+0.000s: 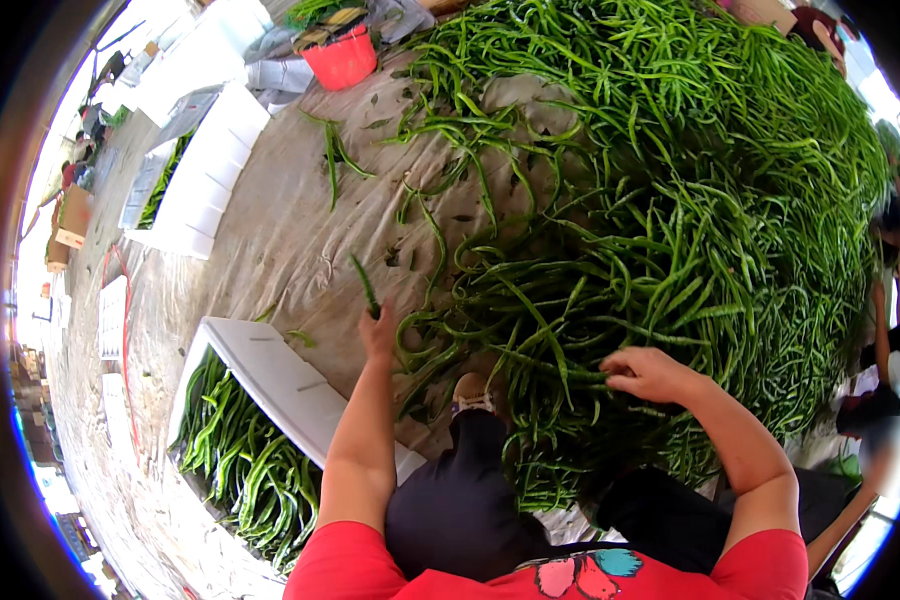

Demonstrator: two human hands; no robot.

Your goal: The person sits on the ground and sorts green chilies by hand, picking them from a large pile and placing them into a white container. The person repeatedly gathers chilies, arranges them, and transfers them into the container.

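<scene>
My left hand (377,330) is closed around a long green chili pepper (365,287), which points up and away above the bare sheet. To the right, my right hand (652,375) hangs low over the near part of a large heap of green chili peppers (690,240). Its fingers are curled, with their tips close to one pepper; whether they grip it I cannot make out. By my left forearm stands a white foam box (270,375), filled with long green peppers (240,440) lying roughly side by side.
A second white foam box (205,170) with peppers stands farther left. At the back is a red bucket (340,60). A few loose peppers (335,155) lie on the creased sheet (300,230). My shoe (472,390) touches the heap's edge. Other people's arms (882,330) show at the right.
</scene>
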